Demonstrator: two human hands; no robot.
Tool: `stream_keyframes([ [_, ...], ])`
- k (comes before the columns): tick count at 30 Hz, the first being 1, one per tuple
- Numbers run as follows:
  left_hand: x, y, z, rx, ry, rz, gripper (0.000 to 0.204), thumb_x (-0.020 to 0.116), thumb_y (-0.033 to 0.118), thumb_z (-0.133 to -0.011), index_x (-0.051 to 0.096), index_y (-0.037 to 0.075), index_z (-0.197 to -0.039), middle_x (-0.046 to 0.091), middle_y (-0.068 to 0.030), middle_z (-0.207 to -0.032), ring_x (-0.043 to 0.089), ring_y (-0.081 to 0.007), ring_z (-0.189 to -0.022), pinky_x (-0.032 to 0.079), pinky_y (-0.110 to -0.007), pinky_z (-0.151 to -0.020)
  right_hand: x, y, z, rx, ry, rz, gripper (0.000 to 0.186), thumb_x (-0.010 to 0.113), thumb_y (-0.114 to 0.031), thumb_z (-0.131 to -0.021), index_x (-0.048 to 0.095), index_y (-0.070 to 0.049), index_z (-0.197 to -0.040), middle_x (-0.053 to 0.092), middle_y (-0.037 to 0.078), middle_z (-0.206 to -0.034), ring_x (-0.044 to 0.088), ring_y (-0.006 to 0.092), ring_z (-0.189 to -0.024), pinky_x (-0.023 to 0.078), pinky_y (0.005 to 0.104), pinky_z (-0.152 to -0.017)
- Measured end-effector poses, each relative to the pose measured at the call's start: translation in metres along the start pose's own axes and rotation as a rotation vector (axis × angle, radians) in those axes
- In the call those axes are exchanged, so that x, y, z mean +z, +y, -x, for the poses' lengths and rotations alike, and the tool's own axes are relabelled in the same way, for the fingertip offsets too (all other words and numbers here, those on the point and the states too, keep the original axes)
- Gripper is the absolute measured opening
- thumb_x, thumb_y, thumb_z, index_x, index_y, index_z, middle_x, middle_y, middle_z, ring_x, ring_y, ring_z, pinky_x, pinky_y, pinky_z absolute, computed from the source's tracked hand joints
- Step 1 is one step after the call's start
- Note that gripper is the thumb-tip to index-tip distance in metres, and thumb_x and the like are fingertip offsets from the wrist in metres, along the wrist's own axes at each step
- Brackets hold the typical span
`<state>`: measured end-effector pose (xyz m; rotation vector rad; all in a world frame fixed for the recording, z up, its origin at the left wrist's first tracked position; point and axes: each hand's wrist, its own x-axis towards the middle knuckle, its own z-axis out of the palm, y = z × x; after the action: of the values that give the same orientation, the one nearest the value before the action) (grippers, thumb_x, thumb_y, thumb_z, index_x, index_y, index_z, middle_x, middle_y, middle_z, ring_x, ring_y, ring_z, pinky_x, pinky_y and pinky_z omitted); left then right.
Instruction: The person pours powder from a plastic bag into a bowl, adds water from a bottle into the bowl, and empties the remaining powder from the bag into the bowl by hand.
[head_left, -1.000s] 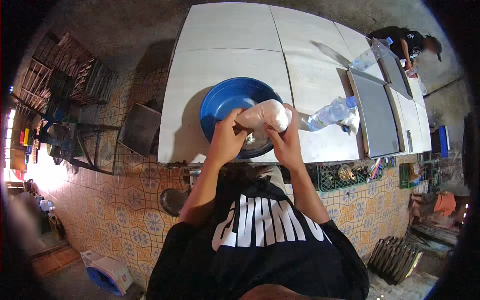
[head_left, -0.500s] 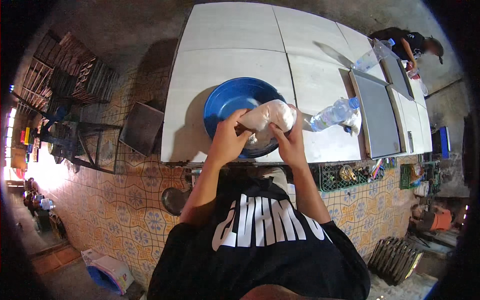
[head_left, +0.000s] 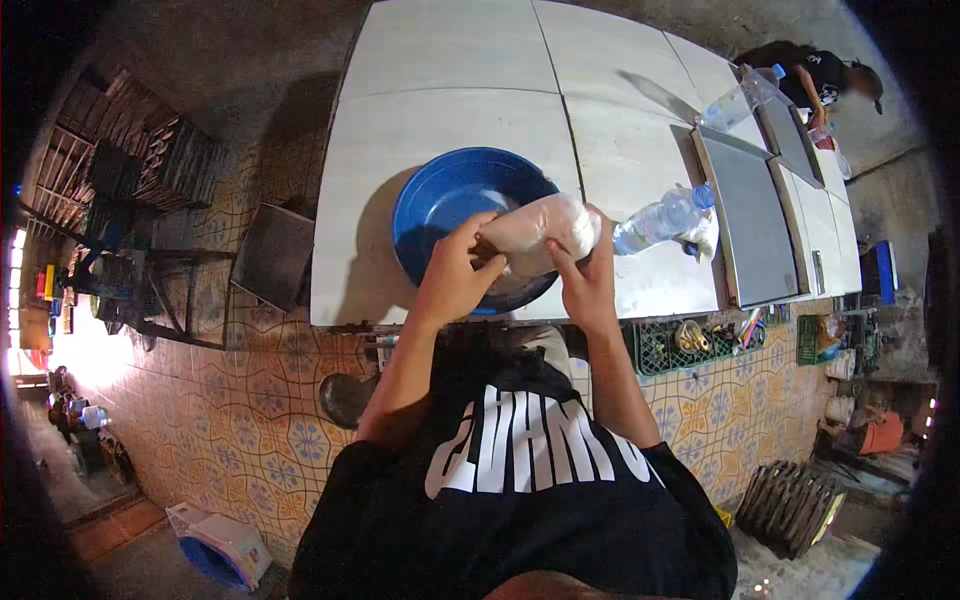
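Observation:
A plastic bag of pale powder (head_left: pixel 530 228) hangs over a round blue basin (head_left: pixel 408 215) on a white tiled table. Both hands are closed on it: my left hand (head_left: pixel 456 272) at its left end, fingers over the basin, and my right hand (head_left: pixel 588 280) at its bulging right end, thumb pressed into the plastic. The basin's lower inside, behind the bag, holds something I cannot make out clearly. Just right of the basin, a clear bottle with a blue cap (head_left: pixel 652 227) lies tilted on a white bundle (head_left: pixel 697 243).
A grey metal tray (head_left: pixel 745 225) lies right of the bottle, with another bottle (head_left: pixel 727 110) behind it. A co-worker (head_left: pixel 830 85) bends beyond the far right corner. Green crates (head_left: pixel 665 348) show below the near edge. Racks (head_left: pixel 160 165) stand at the left.
My hands stay on the bag over the basin; my right thumb has moved up onto the bag. The whole view has shifted slightly.

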<state>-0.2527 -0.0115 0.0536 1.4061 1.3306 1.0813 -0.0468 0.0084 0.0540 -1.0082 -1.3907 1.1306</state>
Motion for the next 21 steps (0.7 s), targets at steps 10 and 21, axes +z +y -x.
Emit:
stream_keyframes([
  [10, 0.007, 0.001, -0.004, 0.019, -0.004, 0.005, 0.059, 0.077, 0.000, -0.087, 0.056, -0.001, -0.143, 0.073, -0.0201, -0.122, 0.071, -0.0220, -0.112, 0.057, -0.037, -0.096, -0.003, 0.010, 0.001, 0.019, 0.029, -0.013, 0.058, 0.071, -0.005, -0.097, 0.040, 0.000, -0.146, 0.055, 0.013, -0.131, 0.058, 0.0194, -0.121, 0.051, 0.0340, -0.101],
  [21, 0.000, -0.014, -0.004, -0.011, 0.064, -0.013, 0.037, 0.076, 0.005, -0.089, 0.067, -0.003, -0.124, 0.077, -0.0205, -0.108, 0.076, -0.0244, -0.098, 0.059, -0.036, -0.085, -0.006, 0.011, -0.005, 0.126, -0.005, -0.217, 0.064, 0.077, -0.005, -0.093, 0.045, 0.003, -0.148, 0.061, 0.012, -0.134, 0.062, 0.0192, -0.121, 0.052, 0.0334, -0.102],
])
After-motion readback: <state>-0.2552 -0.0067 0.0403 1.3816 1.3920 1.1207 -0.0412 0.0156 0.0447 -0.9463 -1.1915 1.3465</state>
